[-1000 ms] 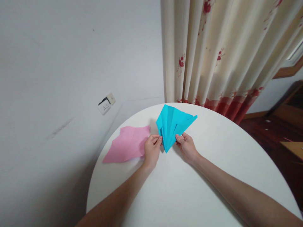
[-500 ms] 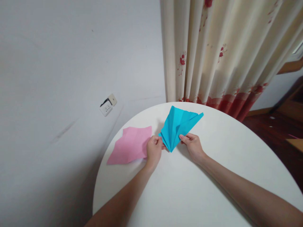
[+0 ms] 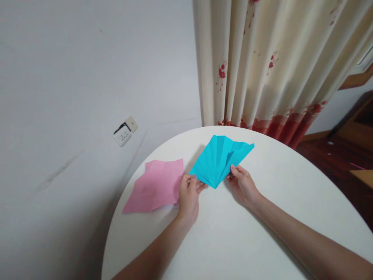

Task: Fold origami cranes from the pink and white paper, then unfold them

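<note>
A pink paper (image 3: 155,184) lies flat on the round white surface (image 3: 233,233), near its left edge. Behind the surface hangs a cream curtain (image 3: 262,66) with red flowers — to its left, a white wall socket (image 3: 124,132). Dark wooden floor (image 3: 344,163) shows at right.

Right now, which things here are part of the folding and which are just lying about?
In use: pleated turquoise paper fan, pinched by left hand and right hand.
Lying about: creased pink paper sheet, round white table, flowered cream curtain, white wall socket.
</note>
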A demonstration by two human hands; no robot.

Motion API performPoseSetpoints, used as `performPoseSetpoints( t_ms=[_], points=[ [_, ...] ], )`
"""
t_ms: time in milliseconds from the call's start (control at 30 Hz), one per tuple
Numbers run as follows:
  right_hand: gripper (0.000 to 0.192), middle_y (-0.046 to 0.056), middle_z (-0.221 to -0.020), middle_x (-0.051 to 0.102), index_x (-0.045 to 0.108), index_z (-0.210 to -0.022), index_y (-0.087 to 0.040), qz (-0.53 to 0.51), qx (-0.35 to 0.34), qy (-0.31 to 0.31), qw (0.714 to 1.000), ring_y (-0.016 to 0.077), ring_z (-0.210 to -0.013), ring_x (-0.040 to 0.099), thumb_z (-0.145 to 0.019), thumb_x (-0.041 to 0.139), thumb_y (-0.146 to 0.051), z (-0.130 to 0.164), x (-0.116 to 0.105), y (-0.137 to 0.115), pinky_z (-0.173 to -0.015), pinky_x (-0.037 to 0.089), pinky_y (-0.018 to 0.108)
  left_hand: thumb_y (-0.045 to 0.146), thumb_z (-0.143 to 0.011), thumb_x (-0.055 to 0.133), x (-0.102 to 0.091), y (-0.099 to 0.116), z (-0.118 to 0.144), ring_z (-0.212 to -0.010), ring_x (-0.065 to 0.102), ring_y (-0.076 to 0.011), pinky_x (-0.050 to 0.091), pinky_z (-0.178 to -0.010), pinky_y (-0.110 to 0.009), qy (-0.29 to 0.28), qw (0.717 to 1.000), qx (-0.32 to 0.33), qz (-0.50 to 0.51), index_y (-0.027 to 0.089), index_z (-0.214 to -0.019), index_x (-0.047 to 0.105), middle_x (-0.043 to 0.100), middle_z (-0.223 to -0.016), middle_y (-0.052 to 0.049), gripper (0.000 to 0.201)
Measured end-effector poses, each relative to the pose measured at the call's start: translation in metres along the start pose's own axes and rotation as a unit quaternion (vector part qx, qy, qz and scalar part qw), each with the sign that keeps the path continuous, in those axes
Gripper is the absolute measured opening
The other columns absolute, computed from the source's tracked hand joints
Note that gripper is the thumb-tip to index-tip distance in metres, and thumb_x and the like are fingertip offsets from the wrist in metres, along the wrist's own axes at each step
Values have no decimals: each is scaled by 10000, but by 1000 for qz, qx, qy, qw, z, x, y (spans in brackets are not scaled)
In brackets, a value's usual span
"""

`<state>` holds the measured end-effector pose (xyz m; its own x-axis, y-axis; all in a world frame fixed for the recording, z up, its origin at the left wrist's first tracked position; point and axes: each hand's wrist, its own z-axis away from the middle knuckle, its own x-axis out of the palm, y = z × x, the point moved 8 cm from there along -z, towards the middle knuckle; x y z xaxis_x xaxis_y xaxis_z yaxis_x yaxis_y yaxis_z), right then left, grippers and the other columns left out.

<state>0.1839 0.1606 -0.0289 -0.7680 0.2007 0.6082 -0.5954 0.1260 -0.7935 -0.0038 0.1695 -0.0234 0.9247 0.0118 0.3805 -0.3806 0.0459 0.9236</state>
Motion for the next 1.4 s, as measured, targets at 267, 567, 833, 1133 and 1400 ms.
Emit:
performPoseSetpoints(
  t_ms=[267, 567, 833, 1133, 1400],
  points=[
    [230, -11, -673, 591, 645, -698, -210, -3, -14, -21, 1000, 125, -613, 450, -724, 743, -417, 4, 0, -2, -617, 367, 281, 382, -829, 644, 45, 1, 23, -1091, 605, -198, 495, -894, -351, -177, 984, -33, 10, 235, -1156, 531, 614, -1227, -102, 376],
    [287, -15, -668, 554, 603, -770, -206, 11, -8, -70, 997, 120, -607, 463, -726, 727, -461, 10, 9, -4, -582, 385, 254, 307, -781, 713, 48, -11, 28, -1046, 626, -211, 461, -961, -387, -188, 979, -63, 51, 137, -1042, 662, 677, -1131, -123, 316],
    [240, -70, -636, 485, 489, -895, -257, 132, -124, 120, 976, 113, -555, 468, -762, 672, -337, 16, -24, -22, -535, 411, 247, 406, -739, 734, 10, 0, 13, -996, 646, -207, 521, -831, -340, -15, 997, 66, -43, 171, -1126, 635, 660, -1179, -109, 464],
    [219, 77, -1045, 612, 635, -1011, -193, 439, -339, -25, 832, 160, -813, 534, -859, 537, -316, 65, 40, -50, -679, 423, 281, 413, -818, 642, 16, 19, 20, -1048, 635, -235, 505, -899, -347, -44, 968, 183, -168, 152, -1085, 646, 684, -1116, -113, 373],
    [416, 8, -547, 545, 606, -591, -146, 377, -133, 24, 916, 126, -546, 443, -836, 510, -468, 31, 5, -18, -547, 320, 264, 375, -832, 642, 29, 14, 27, -1078, 629, -230, 521, -899, -367, -108, 979, 141, -102, 210, -1207, 584, 643, -1215, -103, 414]
  ],
)
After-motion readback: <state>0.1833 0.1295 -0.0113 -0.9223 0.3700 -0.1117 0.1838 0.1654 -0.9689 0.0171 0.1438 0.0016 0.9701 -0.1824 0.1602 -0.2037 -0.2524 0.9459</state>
